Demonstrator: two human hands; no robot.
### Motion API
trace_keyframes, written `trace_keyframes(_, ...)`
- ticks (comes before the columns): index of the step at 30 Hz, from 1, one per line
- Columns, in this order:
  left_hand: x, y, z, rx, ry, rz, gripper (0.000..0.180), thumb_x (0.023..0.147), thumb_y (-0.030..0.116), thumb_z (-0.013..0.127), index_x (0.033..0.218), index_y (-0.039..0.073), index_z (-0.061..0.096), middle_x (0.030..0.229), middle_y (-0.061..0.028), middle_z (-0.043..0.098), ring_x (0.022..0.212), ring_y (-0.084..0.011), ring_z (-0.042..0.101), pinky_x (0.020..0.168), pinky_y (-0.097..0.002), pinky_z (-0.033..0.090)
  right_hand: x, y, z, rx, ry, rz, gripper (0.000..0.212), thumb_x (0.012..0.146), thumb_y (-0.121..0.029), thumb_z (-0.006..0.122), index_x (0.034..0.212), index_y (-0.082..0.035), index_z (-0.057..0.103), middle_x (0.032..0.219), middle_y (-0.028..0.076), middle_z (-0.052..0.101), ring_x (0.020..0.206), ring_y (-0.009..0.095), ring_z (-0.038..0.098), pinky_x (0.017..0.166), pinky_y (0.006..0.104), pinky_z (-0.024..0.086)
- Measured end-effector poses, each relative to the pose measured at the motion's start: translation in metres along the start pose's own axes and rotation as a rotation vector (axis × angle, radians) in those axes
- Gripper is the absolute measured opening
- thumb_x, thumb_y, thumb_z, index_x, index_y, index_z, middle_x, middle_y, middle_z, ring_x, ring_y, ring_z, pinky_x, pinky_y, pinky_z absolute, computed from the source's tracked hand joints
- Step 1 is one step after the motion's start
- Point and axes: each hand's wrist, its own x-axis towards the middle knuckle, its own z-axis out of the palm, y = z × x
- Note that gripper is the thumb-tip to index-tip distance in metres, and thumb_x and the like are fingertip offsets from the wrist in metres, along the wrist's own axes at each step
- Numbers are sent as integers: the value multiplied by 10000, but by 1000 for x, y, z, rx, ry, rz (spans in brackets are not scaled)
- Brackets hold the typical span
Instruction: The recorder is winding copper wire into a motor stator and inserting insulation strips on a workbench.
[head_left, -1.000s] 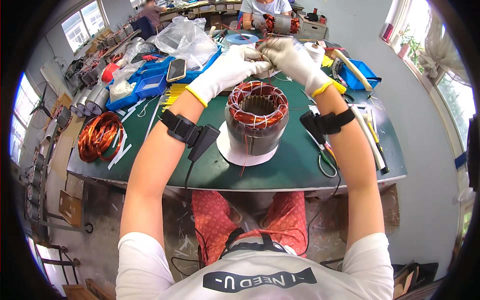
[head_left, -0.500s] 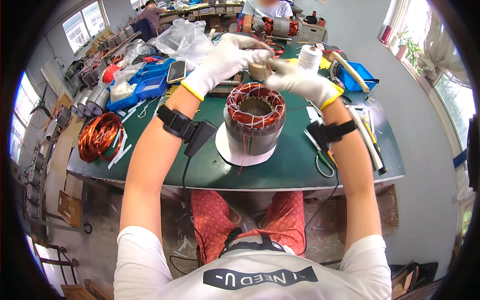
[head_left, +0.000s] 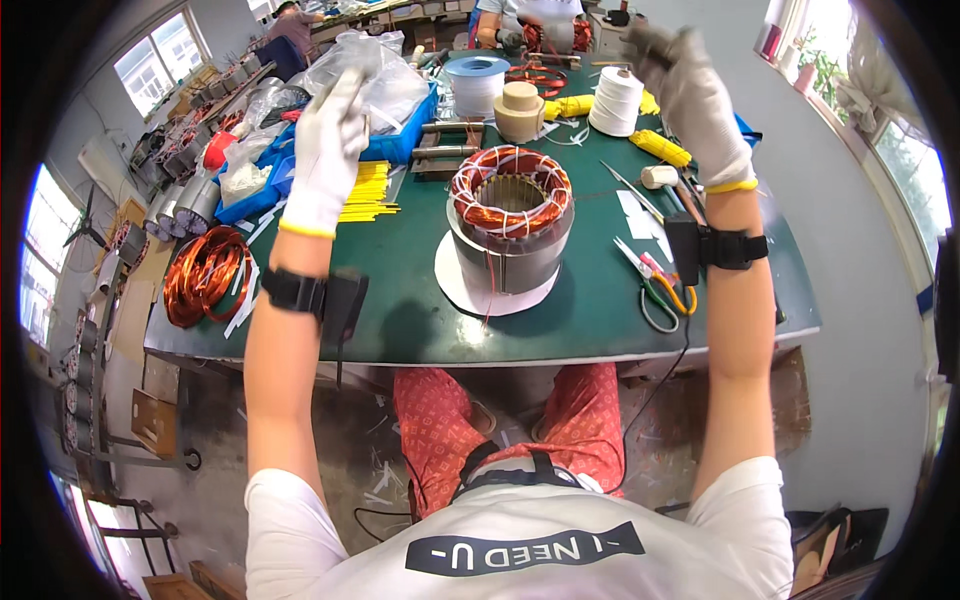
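A motor stator (head_left: 510, 245) stands upright in the middle of the green table, on a round white sheet (head_left: 455, 285). Copper coils (head_left: 513, 220) tied with white cord ring its top, and a thin red lead hangs down its front. My left hand (head_left: 330, 150), in a white glove, is raised beyond and to the left of the stator; its fingers point up, and nothing shows in them. High on the right is my gloved right hand (head_left: 695, 110), its dark fingertips smeared by motion, so whether it grips anything is unclear. Neither hand touches the stator.
White cord spool (head_left: 615, 103), tan roll (head_left: 520, 112) and white reel (head_left: 474, 90) stand behind the stator. Yellow strips (head_left: 368, 192) lie at left, near a copper wire coil (head_left: 205, 275). Scissors (head_left: 655, 290) lie at right. Across the table, a co-worker (head_left: 530, 15) handles another wound part.
My hands, close together above and behind the stator before, have spread far apart: the left went left, the right went right and up. The spools behind the stator now show.
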Motion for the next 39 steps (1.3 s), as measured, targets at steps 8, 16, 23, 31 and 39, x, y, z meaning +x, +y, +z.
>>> trace_keyframes(8, -125, -65, 17, -160, -119, -445, 252, 988, 269, 620, 1076, 34, 644, 590, 102, 298, 456, -15, 267, 411, -183, 224, -159, 36, 33, -833, -191, 295, 298, 966, -208, 571, 1161, -6, 671, 1088, 187, 702, 987, 331, 672, 866, 374, 515)
trace_keyframes(16, -173, -77, 101, 435, -361, -412, 369, 983, 270, 601, 1149, -51, 677, 868, -57, 728, 565, -9, 449, 518, -176, 343, -244, -16, 106, -973, 212, 245, 139, 881, -174, 663, 998, -108, 699, 719, 141, 662, 641, 324, 656, 592, 412, 519)
trace_keyframes(23, -154, -88, 100, 1224, -333, 725, 308, 877, 145, 694, 1173, 62, 673, 1137, -144, 684, 1079, -323, 651, 943, -386, 509, -255, -35, 95, -514, 152, 369, 230, 923, -207, 611, 1060, -48, 706, 908, 178, 694, 807, 334, 665, 736, 394, 525)
trace_keyframes(31, -126, -87, 86, 1037, -236, 157, 491, 852, 172, 766, 1270, -4, 578, 1218, -159, 632, 1094, -260, 633, 942, -340, 493, -250, 57, 21, -87, 88, 485, 339, 947, -219, 621, 1209, -6, 648, 901, 58, 668, 864, 104, 591, 774, 273, 501)
trace_keyframes(39, -125, -81, 86, 1415, -386, 385, 488, 878, 277, 753, 1236, -28, 622, 1185, -153, 638, 1100, -267, 618, 940, -356, 480, -195, 80, 92, -323, 210, 11, 473, 867, -184, 733, 1305, -69, 597, 1092, 147, 660, 908, 228, 619, 787, 326, 500)
